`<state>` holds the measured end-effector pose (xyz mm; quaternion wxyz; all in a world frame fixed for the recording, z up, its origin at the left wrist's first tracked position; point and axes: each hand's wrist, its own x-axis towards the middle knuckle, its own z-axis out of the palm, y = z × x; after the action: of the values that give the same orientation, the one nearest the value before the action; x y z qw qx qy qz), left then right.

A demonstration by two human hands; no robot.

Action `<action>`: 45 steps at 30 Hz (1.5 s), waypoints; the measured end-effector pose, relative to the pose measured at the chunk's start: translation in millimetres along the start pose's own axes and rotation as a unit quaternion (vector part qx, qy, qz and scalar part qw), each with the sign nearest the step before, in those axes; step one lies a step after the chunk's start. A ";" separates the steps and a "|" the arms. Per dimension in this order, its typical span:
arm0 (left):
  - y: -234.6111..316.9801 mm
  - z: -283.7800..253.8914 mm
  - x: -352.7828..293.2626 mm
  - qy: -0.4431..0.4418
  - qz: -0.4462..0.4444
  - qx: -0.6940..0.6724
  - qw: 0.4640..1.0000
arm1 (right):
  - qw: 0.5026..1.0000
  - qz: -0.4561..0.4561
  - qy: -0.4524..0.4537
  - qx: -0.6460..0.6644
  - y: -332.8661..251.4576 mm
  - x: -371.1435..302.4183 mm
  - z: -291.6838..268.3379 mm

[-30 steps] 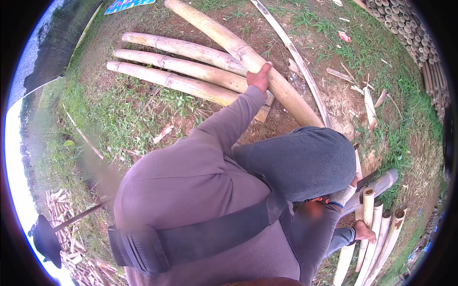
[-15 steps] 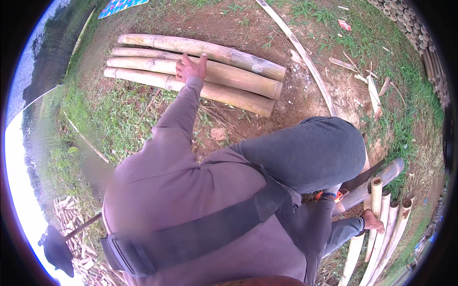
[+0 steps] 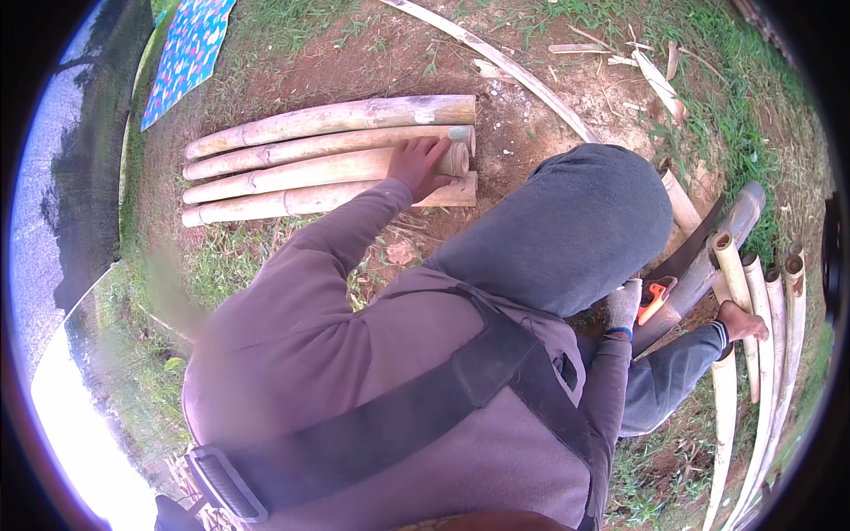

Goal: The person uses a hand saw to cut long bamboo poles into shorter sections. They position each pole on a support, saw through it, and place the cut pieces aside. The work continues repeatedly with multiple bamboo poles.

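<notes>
Several cut bamboo poles lie side by side on the ground at upper left. My bare left hand point(image 3: 421, 166) is closed over the right end of one bamboo pole point(image 3: 310, 172), fingers across its top and thumb toward its near side. At right, beside my bent knee, my gloved right hand point(image 3: 623, 305) is at the orange handle of a hand saw point(image 3: 655, 299); its fingers are partly hidden. The saw's dark blade point(image 3: 689, 252) points up and right, lying along a thick greyish bamboo pole point(image 3: 739, 221).
My bare foot point(image 3: 742, 321) rests by several slim bamboo poles point(image 3: 753, 288) at right. A long split bamboo strip point(image 3: 505, 62) curves across the dirt. Bamboo scraps point(image 3: 660, 84) lie at upper right, and a blue patterned sheet point(image 3: 188, 62) at upper left.
My left hand has moved right along the poles to their ends. The poles now lie more evenly spaced. The view has shifted, and the saw shows more fully.
</notes>
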<state>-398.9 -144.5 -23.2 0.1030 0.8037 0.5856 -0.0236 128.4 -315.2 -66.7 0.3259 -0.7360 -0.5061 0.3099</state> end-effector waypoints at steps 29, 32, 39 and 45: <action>312.7 -49.1 255.6 -0.082 0.364 -0.306 0.876 | 0.990 0.124 0.033 -0.060 -64.1 -6.7 -43.6; 418.1 -80.5 291.5 -0.091 0.512 -0.148 0.841 | 0.991 0.084 0.088 -0.061 -59.4 -11.4 -49.2; 629.5 -72.1 294.1 -0.132 0.504 0.112 0.846 | 0.982 0.074 0.169 -0.040 -36.8 -5.9 -63.4; 603.4 -89.1 297.9 -0.160 0.517 0.009 0.841 | 0.958 0.126 0.215 0.140 -47.1 -11.4 -97.4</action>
<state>257.9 -25.1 100.0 0.1854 0.9757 0.0600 -0.1006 176.0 -329.2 30.2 0.4854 -0.7901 -0.2782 0.2505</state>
